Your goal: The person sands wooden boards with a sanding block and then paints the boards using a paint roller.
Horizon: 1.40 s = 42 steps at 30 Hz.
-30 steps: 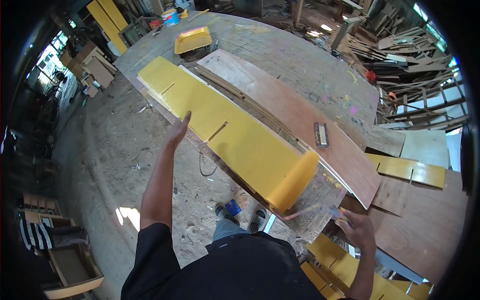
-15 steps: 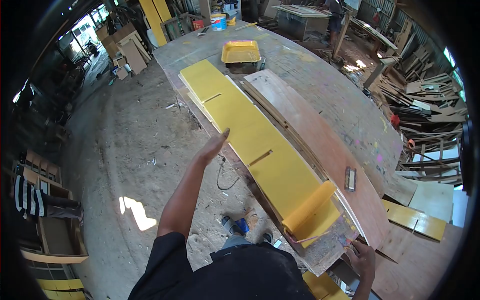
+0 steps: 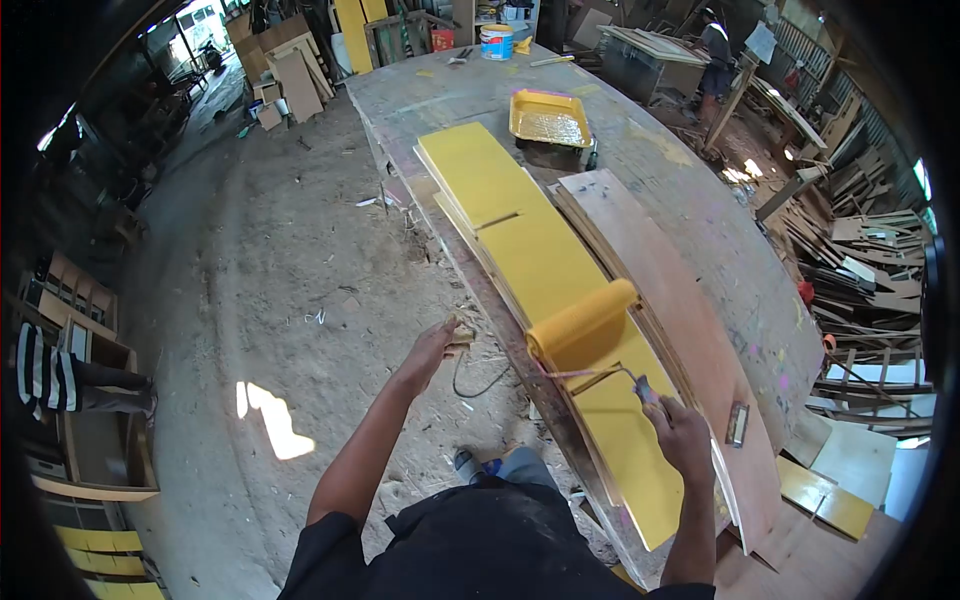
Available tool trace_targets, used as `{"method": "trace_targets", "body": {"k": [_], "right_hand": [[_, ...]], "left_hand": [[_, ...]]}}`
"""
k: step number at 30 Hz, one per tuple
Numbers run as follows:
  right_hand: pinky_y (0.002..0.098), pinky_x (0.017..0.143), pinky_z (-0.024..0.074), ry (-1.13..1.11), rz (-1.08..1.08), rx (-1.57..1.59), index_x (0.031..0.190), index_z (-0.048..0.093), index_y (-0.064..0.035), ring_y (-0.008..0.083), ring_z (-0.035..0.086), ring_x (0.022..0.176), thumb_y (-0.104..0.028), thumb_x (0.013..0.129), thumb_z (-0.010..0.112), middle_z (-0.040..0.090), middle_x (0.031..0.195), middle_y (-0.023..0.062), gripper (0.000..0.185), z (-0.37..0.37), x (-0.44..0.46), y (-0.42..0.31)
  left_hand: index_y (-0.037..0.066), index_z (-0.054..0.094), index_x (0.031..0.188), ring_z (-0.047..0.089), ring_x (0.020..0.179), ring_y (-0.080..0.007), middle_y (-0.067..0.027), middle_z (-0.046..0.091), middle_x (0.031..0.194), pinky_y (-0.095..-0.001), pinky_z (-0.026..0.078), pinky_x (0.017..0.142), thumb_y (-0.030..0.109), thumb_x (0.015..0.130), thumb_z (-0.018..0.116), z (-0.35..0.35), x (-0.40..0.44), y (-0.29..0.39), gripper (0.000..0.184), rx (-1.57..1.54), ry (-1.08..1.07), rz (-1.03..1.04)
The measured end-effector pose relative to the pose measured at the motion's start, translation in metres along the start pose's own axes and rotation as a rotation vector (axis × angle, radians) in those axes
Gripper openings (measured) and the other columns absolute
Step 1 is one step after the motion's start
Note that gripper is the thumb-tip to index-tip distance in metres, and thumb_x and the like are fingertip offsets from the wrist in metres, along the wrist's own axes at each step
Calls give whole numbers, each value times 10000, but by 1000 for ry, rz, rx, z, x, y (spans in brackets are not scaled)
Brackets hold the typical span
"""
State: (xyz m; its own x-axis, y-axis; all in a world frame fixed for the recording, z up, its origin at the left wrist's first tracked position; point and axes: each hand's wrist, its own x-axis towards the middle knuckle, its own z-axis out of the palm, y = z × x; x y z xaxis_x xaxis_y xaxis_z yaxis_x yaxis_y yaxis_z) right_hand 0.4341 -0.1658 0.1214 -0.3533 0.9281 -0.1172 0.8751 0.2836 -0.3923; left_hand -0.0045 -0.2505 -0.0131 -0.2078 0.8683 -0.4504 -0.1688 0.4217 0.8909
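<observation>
My right hand (image 3: pixel 682 432) is closed round the handle of a paint roller (image 3: pixel 582 322). The roller's yellow-coated sleeve lies across a long yellow board (image 3: pixel 545 255), over its middle part beside one of the narrow slots. Off the board's left edge, my left hand (image 3: pixel 432 352) hangs over the floor, fingers partly apart, gripping nothing I can see. The yellow board rests on other boards (image 3: pixel 462 215) at the table's near edge. Beyond its far end sits a yellow paint tray (image 3: pixel 550 118) with wet paint in it.
A bare wooden panel (image 3: pixel 650 240) lies right of the yellow board, with a small metal-edged block (image 3: pixel 738 424) on it. A paint bucket (image 3: pixel 496 42) stands at the back of the table (image 3: pixel 690 200). Two other people appear, one far left, one back right.
The roller has moved up the board from its near end, with my right hand now on its handle. My left hand has come off the board's edge. The view has shifted.
</observation>
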Motion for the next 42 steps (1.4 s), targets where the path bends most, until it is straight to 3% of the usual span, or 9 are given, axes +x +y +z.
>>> {"method": "trace_targets", "body": {"k": [6,9,13,20,24,28,33,37,42], "right_hand": [[557,642,521,39,-112,-72,1034,684,-45,457,681,718,-434,1003,593,675,730,255,400,39,103,-70],[549,738,526,-26,-82,-75,1085,701,-37,454,692,835,-470,1001,576,699,850,265,458,53,159,-99],[539,711,566,55,-238,-142,995,667,-18,416,721,774,-422,1003,599,718,799,237,409,77,237,-129],[517,738,584,29,-223,-71,946,678,-29,394,742,793,-405,993,612,733,824,231,384,115,363,-211],[529,814,568,-13,-226,17,1002,663,-3,409,728,894,-446,1019,561,732,908,254,455,132,429,-257],[508,824,574,50,-293,60,1015,685,-38,399,738,902,-403,990,601,748,920,223,375,155,506,-298],[538,839,549,91,-266,207,1173,692,-75,429,712,967,-491,974,605,740,1019,240,470,158,576,-308],[573,775,541,262,-82,322,1172,694,-100,466,713,902,-477,985,585,737,962,255,435,149,590,-276],[570,852,536,338,57,244,1089,727,-83,449,702,992,-488,972,558,739,1019,250,455,119,628,-217]], "left_hand": [[29,511,1492,632,1246,-219,-110,674,1361,-373,423,1066,588,1088,382,-39,27,12,702,-81,91,83],[22,552,1455,634,1216,-195,-109,692,1318,-364,429,1040,569,1084,423,-58,47,17,673,-120,114,105],[14,555,1446,659,1188,-203,-116,700,1303,-368,452,1020,545,1089,428,-96,90,28,652,-118,149,126],[-5,563,1421,682,1158,-223,-127,711,1284,-370,487,983,484,1099,432,-152,130,49,600,-160,246,74],[9,513,1464,650,1205,-238,-133,678,1339,-383,460,1010,516,1103,391,-173,146,46,635,-161,247,67],[14,529,1444,649,1210,-246,-135,679,1341,-393,459,1010,516,1097,400,-179,160,57,624,-205,243,15],[12,536,1435,652,1206,-254,-136,686,1332,-409,458,1017,506,1097,404,-186,191,82,612,-182,185,10],[5,557,1414,666,1198,-258,-146,699,1304,-402,471,1011,467,1103,418,-190,214,99,573,-225,161,35],[-1,579,1397,674,1196,-257,-152,699,1301,-389,481,1012,420,1111,430,-202,240,107,530,-270,90,57]]}}
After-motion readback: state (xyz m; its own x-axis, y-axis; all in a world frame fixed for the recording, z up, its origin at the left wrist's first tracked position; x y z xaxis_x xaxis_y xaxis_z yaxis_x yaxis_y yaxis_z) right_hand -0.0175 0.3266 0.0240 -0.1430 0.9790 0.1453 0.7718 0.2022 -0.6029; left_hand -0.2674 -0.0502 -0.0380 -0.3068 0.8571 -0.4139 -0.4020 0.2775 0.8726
